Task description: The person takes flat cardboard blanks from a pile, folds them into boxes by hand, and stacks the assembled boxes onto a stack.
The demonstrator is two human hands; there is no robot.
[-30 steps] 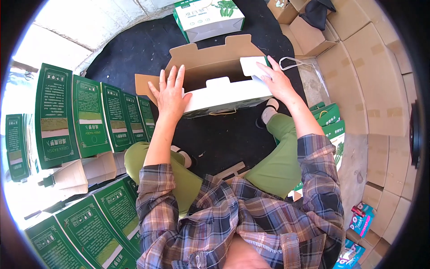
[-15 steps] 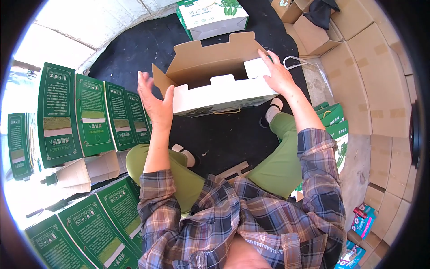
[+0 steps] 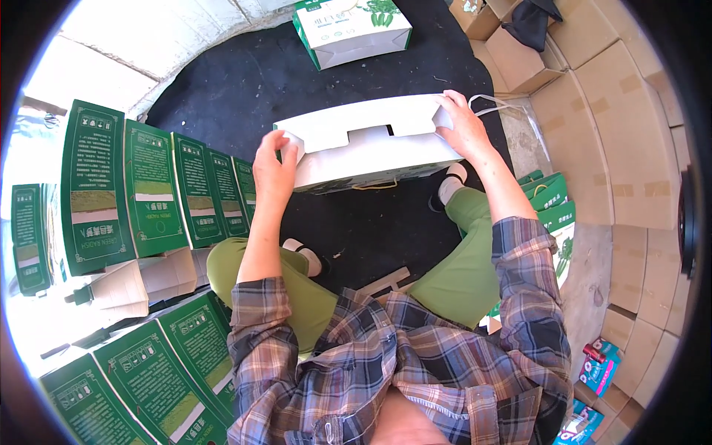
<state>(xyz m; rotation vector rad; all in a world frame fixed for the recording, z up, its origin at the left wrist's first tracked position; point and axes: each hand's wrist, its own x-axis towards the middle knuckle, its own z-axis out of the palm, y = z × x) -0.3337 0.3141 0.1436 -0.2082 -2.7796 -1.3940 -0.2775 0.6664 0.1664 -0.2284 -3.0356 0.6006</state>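
At nine o'clock, along the left edge, a row of green flat cartons stands on edge, side by side, leaning against one another. Below them, at about eight o'clock, more green cartons lie flat, with a roll of brown paper between the two groups.

Moving inward, the person sits on a black mat with legs in green trousers spread apart. The left hand, at about ten o'clock from the middle, grips the left end of a white box, fingers curled over its upper corner and thumb on the near face. The box lies lengthwise between the feet, just above the shoes, and its top flaps look folded down and closed, with a notched tab showing in the middle. It seems to be formed and shut, though I cannot tell whether the tab is fully tucked or the ends are locked.

The right hand, at one o'clock, is clamped on the box's right end, fingers spread over the top edge. A white cord handle loops out just beside it.

At twelve o'clock, well apart, a finished white and green box sits on the mat. From one to four o'clock, plain brown cardboard boxes are stacked along the right side.
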